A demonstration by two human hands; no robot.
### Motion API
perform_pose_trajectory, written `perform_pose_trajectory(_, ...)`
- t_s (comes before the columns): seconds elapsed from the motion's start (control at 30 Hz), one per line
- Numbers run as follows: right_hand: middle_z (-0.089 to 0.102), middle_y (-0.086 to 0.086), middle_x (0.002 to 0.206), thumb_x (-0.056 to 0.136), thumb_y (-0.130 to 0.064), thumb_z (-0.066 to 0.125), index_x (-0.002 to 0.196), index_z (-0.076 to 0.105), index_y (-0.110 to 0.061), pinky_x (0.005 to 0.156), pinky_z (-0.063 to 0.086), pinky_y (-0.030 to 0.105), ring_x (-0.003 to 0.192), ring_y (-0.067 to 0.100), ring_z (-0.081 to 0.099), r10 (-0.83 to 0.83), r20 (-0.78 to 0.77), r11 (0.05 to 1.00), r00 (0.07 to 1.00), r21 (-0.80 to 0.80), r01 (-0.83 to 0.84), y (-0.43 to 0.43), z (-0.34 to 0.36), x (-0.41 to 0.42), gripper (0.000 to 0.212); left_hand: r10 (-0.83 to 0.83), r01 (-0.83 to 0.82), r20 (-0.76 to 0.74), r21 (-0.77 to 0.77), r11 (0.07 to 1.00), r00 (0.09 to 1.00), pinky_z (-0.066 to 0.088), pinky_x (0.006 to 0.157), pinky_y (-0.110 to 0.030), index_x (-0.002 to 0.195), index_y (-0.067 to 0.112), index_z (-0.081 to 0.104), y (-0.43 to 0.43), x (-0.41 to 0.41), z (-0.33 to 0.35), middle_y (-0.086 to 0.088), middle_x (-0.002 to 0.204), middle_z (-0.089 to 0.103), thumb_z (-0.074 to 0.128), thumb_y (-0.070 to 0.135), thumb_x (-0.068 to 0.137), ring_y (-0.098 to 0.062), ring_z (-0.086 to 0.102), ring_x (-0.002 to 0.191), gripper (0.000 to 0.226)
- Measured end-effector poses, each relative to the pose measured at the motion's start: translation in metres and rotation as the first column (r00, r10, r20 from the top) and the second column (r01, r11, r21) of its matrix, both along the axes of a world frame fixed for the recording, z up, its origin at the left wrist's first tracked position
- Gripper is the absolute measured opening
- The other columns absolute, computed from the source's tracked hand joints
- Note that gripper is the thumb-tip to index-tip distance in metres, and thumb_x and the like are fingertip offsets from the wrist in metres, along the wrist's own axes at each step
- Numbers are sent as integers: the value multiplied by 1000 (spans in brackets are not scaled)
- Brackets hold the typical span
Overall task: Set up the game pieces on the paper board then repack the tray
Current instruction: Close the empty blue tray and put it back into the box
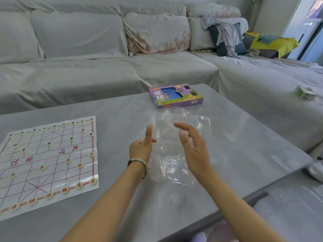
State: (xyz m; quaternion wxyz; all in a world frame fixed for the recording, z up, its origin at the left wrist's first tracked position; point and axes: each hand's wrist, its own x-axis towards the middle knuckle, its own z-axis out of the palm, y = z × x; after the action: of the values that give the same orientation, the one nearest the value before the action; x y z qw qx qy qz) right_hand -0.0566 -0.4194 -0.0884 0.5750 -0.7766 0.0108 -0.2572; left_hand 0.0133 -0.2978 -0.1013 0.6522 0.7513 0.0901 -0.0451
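Clear plastic tray [168, 154] | L grip [140, 149] pinches its L edge | R grip [194, 147] released, on R side

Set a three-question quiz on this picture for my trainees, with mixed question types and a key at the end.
1. True or false: the pieces are already laid out on the paper board.
2. Where does the purple box lie?
A. on the sofa
B. on the table, beyond the clear plastic
C. on top of the board
3. Fill in: the beaded bracelet is worn on the person's ___ wrist.

Key: 1 true; 2 B; 3 left.
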Motion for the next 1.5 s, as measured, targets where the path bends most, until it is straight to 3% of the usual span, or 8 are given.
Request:
perform_pose_trajectory(0.13,31,-23,146,91,-60,27,127,44,-48,114,6,15,139,-2,17,1,-159,1000,987,-1,-1,21,11,2,42,-111,111,-6,-24,994,994,34,59,-28,65,14,42,23,-17,19,-6,65,41,26,93,52,-17,39,61,82)
perform_pose_trajectory(0.4,61,-12,119,82,-76,20,125,57,-24,106,37,32,114,2,53,394,-324,914,860,237,-330,111,-8,4,77,109,-70,199,-190,979,974,49,76,-26,77,34,45,59,-28,42,10,81,52,46,73,74,-3,52,76,39)
perform_pose_trajectory(0.53,61,-5,120,96,-56,20,115,63,-24,95,38,10,109,-1,53,379,-255,922,890,186,-339,122,-2,-6,56,299,-256,204,-212,943,932,53,75,-33,74,31,42,80,-29,36,0,80,63,57,58,76,-15,64,78,31)
perform_pose_trajectory(0.73,37,-25,142,84,-69,34,120,37,-64,108,26,28,132,-1,34,273,-256,865,927,488,-120,151,-3,-34,36,483,-393,177,-380,837,858,58,71,-26,125,39,41,97,-22,44,4,138,43,59,62,73,-26,60,109,59)
perform_pose_trajectory(0.83,72,-17,97,93,-58,21,88,70,-48,96,43,32,94,1,65,469,-168,624,867,758,-191,161,19,-30,50,343,-266,209,-324,908,916,52,79,-23,108,38,55,92,-33,43,5,123,58,56,53,82,-11,60,101,31)
perform_pose_trajectory(0.93,65,1,120,95,-58,20,117,62,-35,101,44,39,106,16,64,411,-115,583,904,796,-164,165,29,-13,52,242,-186,207,-259,948,948,47,85,-21,86,38,57,92,-45,37,9,107,63,53,51,86,-3,58,94,13)
perform_pose_trajectory(1.17,57,-8,132,86,-69,19,132,48,-40,110,35,37,124,12,51,627,-74,617,776,655,-436,210,42,-13,62,133,-51,258,-304,951,957,45,79,-10,122,40,50,140,-65,49,28,108,54,46,74,67,18,52,92,65)
perform_pose_trajectory(1.5,22,-19,153,71,-86,26,136,38,-48,118,7,38,142,1,13,866,-195,489,460,520,-701,320,50,-24,76,532,-494,266,-200,846,804,55,66,-29,82,5,65,280,-75,63,-5,77,69,59,56,78,-19,67,75,51)
